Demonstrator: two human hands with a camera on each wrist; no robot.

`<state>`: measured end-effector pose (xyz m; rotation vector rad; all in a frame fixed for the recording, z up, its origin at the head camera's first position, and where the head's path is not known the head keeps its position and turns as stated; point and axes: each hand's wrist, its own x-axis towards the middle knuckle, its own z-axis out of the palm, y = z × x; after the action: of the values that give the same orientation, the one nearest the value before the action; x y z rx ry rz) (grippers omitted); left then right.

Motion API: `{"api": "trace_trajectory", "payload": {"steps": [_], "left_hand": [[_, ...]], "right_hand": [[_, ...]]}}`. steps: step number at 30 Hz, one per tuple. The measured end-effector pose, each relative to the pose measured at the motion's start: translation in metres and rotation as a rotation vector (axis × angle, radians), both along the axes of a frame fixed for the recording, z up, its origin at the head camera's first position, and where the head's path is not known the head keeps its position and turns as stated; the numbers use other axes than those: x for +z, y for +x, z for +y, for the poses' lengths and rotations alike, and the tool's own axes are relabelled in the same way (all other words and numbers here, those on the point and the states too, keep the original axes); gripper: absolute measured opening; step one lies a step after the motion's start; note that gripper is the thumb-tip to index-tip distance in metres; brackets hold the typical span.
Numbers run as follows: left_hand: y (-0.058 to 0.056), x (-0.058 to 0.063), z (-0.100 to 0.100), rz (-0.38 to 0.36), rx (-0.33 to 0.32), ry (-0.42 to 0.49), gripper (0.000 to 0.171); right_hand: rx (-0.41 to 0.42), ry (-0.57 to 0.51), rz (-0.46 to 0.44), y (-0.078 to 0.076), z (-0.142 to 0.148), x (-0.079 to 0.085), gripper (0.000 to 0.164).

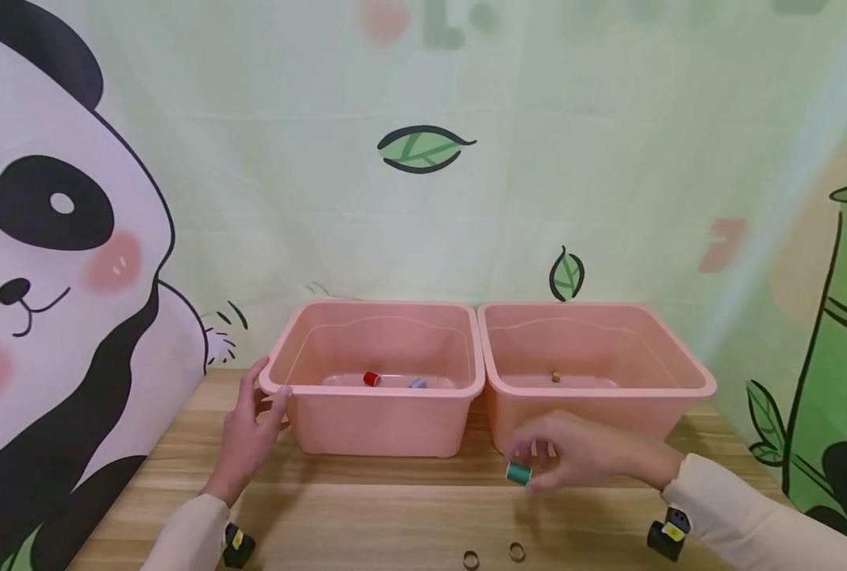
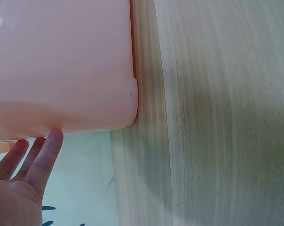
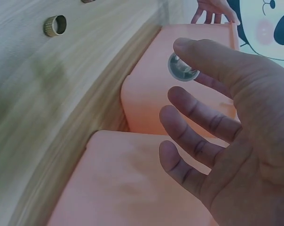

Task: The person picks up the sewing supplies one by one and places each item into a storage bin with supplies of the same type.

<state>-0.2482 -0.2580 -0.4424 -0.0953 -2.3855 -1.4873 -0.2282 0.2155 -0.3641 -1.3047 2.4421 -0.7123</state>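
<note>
My right hand [image 1: 573, 452] pinches a small green thread spool [image 1: 519, 473] between thumb and index finger, in front of the right pink bin [image 1: 595, 408]. In the right wrist view the spool's round end [image 3: 183, 70] shows at the thumb tip, while the other fingers are spread. My left hand [image 1: 248, 432] rests against the near left corner of the left pink bin [image 1: 381, 424]; its straight fingers [image 2: 45, 160] touch the bin's side wall. Inside that bin lie a red spool [image 1: 371, 379] and a light blue spool [image 1: 418, 383]. A small gold-coloured piece [image 1: 555, 376] lies in the right bin.
Two brass-coloured rings [image 1: 516, 552] lie on the wooden table [image 1: 366, 515] near its front edge. Both bins stand side by side, their rims almost touching. Behind them hangs a green cloth backdrop [image 1: 309, 159] with a panda and leaves.
</note>
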Motion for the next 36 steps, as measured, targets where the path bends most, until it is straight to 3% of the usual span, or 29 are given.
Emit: {"api": "trace_trajectory", "payload": {"steps": [6,15,23,36], "left_hand": [[0.000,-0.001,-0.001,-0.003,0.007,-0.002,0.069],[0.000,-0.001,-0.002,0.006,0.014,-0.012,0.069],[0.000,-0.001,-0.002,0.007,0.015,-0.009,0.069],[0.000,-0.001,-0.001,-0.007,0.006,-0.001,0.069]], "right_hand": [[-0.015,0.032,-0.023,0.000,-0.004,0.017,0.024],[-0.040,0.069,0.015,-0.002,-0.010,0.049,0.024],[-0.005,0.036,0.030,-0.007,-0.017,0.070,0.024],[-0.038,0.079,0.083,-0.019,-0.018,0.087,0.030]]}}
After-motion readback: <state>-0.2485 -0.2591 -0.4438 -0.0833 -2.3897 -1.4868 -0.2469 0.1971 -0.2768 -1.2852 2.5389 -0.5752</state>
